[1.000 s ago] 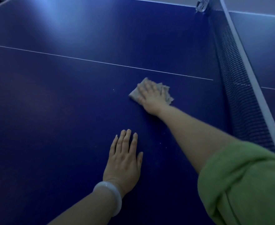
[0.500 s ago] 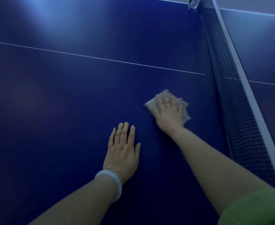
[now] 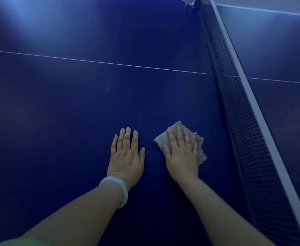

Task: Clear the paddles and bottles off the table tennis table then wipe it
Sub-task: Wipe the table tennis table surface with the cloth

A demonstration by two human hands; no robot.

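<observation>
Head view, nearest first: the left hand [image 3: 126,157] rests flat, fingers straight, on the blue desk [image 3: 57,130]. Just beside it the right hand [image 3: 181,155], its grip spread flat, presses the grey cloth [image 3: 201,148]. Unwiped surface likely lies ahead, toward the white line [image 3: 96,62]; the net [image 3: 234,110] runs along the right.

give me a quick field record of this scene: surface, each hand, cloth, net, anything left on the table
surface: blue table tennis table, white centre line across it
left hand: flat on the table, fingers straight, white bangle on the wrist
right hand: pressing flat on the cloth
cloth: grey rag, lying on the table beside the net
net: dark mesh, white top band, to the right
leftovers: small white specks; no paddles in view
</observation>
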